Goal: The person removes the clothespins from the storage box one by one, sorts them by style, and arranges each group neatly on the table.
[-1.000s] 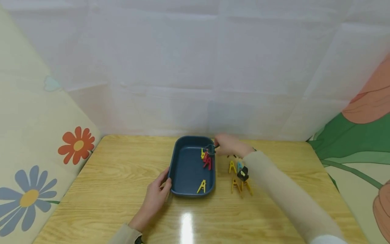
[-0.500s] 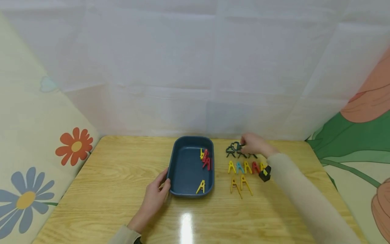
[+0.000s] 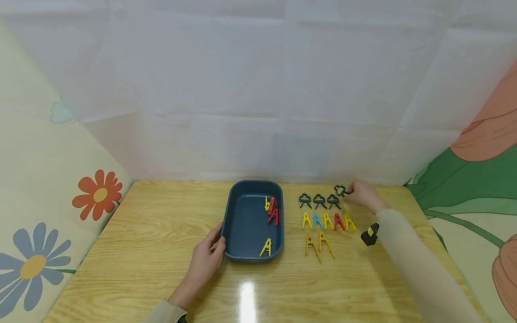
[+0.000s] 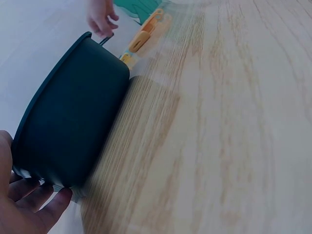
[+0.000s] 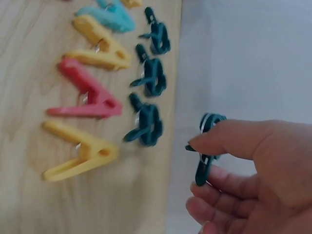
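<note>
1. Head view: over the last second the right hand (image 3: 361, 195) has swung from the right rim of the tub (image 3: 248, 224) to beyond the right end of three green clips (image 3: 319, 201), right of centre in the frame; all three now show uncovered.
2. It pinches a fourth, the held clip (image 3: 340, 191), between thumb and fingers. The right wrist view sets this against the white cloth (image 3: 202, 89), at lower right, so it seems raised.
3. I judge that the green row stands at three, with the fourth not yet let go.
4. The left hand (image 3: 207, 255), low and left of centre, stays clamped on the tub's lower-left side, thumb at the rim. The hands are well apart.
5. Below the green row, on the tabletop (image 3: 161, 215), lie the mixed row (image 3: 338, 220) of five and, lower, two orange clips (image 3: 310, 245). The red clips (image 3: 274, 216) sit at the tub's right wall, overlapping and hard to count.
6. The thumb hides part of the held clip; the right wrist view crops the rows at the top. The left wrist view shows only the tub's outside, with the right hand cut off at upper left.
</note>
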Tool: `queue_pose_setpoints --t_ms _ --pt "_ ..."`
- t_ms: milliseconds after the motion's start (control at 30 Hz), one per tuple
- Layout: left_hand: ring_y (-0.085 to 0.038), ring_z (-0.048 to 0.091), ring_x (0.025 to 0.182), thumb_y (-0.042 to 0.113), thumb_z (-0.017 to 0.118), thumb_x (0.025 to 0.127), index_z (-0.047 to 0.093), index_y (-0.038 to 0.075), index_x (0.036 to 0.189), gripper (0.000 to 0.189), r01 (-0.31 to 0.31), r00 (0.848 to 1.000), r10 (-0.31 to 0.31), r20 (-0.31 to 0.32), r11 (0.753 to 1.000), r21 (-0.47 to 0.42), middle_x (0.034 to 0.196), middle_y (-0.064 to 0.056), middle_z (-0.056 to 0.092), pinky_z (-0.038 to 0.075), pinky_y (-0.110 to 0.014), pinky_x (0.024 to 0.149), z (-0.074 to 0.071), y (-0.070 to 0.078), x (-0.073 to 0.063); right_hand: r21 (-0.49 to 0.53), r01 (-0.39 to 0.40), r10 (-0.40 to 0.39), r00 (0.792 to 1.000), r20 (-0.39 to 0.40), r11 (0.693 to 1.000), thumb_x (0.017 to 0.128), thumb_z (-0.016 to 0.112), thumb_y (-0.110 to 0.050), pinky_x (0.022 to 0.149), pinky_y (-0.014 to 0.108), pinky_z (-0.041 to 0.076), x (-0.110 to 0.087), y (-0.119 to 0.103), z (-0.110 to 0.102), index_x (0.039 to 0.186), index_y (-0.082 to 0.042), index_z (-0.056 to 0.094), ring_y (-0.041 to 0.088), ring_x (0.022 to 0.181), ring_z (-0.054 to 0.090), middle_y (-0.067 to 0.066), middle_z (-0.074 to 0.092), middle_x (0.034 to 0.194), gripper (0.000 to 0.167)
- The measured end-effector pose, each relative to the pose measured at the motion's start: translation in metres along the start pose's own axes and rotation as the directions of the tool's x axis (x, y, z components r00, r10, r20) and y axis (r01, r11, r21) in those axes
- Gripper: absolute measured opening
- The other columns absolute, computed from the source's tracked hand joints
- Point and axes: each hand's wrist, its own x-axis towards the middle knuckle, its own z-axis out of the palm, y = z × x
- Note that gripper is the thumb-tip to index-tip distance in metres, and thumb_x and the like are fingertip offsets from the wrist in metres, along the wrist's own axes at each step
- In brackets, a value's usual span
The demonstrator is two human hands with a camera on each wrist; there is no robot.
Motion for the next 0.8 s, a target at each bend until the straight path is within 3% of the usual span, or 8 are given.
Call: queue_pose_setpoints --t_ms 67,200,333,567,800 --pt "-0.044 0.058 0.130 0.007 0.053 0.107 0.049 -0.003 0.152 0.047 0.000 1.000 0.000 0.002 1.000 -0.001 0.149 -0.026 0.055 0.053 -0.061 0.099 0.000 0.000 0.000 0.017 -0.037 0.037 0.999 -0.002 0.999 0.094 0.072 -0.013 0.077 0.046 0.051 -0.001 0.007 0.001 0.103 0.012 0.058 0.030 0.086 0.054 0.019 0.059 0.096 0.030" --pt "-0.043 0.057 0.133 0.008 0.053 0.107 0.048 -0.002 0.153 0.047 0.006 1.000 -0.006 0.008 1.000 -0.004 0.150 -0.024 0.054 0.053 -0.060 0.100 -0.001 0.001 -0.001 0.016 -0.099 0.099 0.995 0.007 0.995 0.096 0.071 -0.017 0.063 0.035 0.043 0.000 0.020 0.007 0.084 0.001 0.056 0.020 0.069 0.045 0.006 0.050 0.076 0.026" --pt "-0.040 0.055 0.136 0.009 0.053 0.108 0.047 -0.001 0.154 0.047 0.011 1.000 -0.011 0.019 1.000 -0.009 0.151 -0.023 0.053 0.053 -0.059 0.100 -0.002 0.001 -0.001 0.036 -0.139 0.139 0.990 0.000 0.990 0.095 0.068 -0.016 0.055 0.029 0.033 -0.001 0.029 0.016 0.066 -0.012 0.049 0.013 0.058 0.034 -0.003 0.038 0.062 0.035" --pt "-0.040 0.056 0.135 0.011 0.053 0.109 0.048 0.001 0.154 0.047 0.016 1.000 -0.015 0.021 1.000 -0.021 0.152 -0.022 0.054 0.054 -0.058 0.101 -0.002 0.003 -0.002 0.110 -0.183 0.185 0.983 -0.008 0.977 0.086 0.058 -0.007 0.047 0.025 0.025 -0.005 0.038 0.032 0.060 -0.018 0.033 0.011 0.049 0.025 -0.006 0.026 0.057 0.037" --pt "-0.042 0.057 0.134 0.011 0.053 0.109 0.047 0.001 0.155 0.047 0.018 1.000 -0.017 0.024 0.999 -0.031 0.152 -0.022 0.053 0.053 -0.059 0.101 -0.002 0.004 -0.002 0.078 -0.158 0.162 0.985 -0.057 0.984 0.087 0.058 -0.011 0.048 0.025 0.022 -0.003 0.041 0.038 0.058 -0.019 0.032 0.010 0.050 0.022 -0.007 0.024 0.056 0.040"
